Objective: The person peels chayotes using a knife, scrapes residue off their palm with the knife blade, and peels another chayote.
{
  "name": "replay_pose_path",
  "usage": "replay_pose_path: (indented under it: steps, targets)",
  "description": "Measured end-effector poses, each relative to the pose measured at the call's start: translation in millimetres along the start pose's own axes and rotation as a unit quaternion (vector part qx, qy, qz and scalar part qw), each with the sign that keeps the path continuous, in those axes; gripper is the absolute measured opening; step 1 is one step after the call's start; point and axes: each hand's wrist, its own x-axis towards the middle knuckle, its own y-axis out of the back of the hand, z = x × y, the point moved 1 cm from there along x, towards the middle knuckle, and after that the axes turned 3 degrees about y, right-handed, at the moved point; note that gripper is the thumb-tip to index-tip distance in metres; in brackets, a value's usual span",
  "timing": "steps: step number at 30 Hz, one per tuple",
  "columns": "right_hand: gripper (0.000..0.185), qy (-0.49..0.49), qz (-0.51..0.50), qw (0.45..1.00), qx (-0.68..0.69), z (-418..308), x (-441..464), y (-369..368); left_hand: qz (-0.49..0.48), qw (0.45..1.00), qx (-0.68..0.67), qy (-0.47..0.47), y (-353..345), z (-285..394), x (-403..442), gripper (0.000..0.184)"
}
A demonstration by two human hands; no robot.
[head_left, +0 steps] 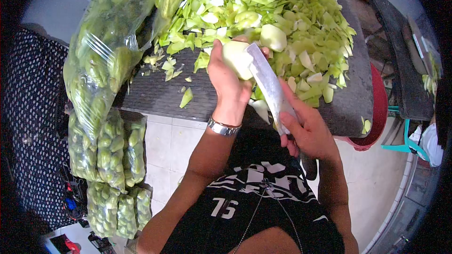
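Note:
My left hand (pixel 225 81), with a metal watch at its wrist, is closed round a peeled pale green fruit (pixel 236 59) above the table. In my right hand (pixel 308 129) is a knife (pixel 266 77) with a broad, silvery blade. The blade's end lies against the right side of the fruit, and my fingers wrap the knife's lower end, hiding its handle. Just beyond my left fingertips, another peeled pale fruit (pixel 274 37) rests on a large heap of green and whitish peelings (pixel 301 14). The exact kind of fruit is not certain.
A large clear bag of whole green fruits (pixel 106 42) hangs over the left side of the dark ribbed table (pixel 174 96). Several filled bags (pixel 106 150) stand below on the tiled floor. At right are a red basin (pixel 376 113), a turquoise stool (pixel 407 141) and a dark board (pixel 400 51).

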Motion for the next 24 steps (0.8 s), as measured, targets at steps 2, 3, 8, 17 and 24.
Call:
replay_pose_path:
  steps: [2,3,8,17,24]
  targets:
    - [0.064,0.019,0.000,1.000,0.011,4.4,1.9,2.1,-0.012,1.000,-0.008,0.006,-0.2,-2.6,-1.0,0.060]
    - [0.064,0.017,-0.005,1.000,0.021,5.5,2.5,3.0,0.021,1.000,0.003,-0.002,-3.2,-5.8,-2.3,0.062]
    - [0.064,0.014,-0.019,0.997,0.074,13.3,2.7,3.4,0.022,0.999,0.042,0.007,-0.5,-1.8,-0.2,0.062]
    - [0.063,0.006,-0.039,0.991,0.131,6.1,1.4,8.6,0.037,0.991,0.125,-0.024,9.9,-6.2,2.3,0.055]
    - [0.066,0.003,-0.059,0.980,0.191,8.8,-6.1,13.6,0.044,0.984,0.138,-0.107,20.4,1.3,12.6,0.056]
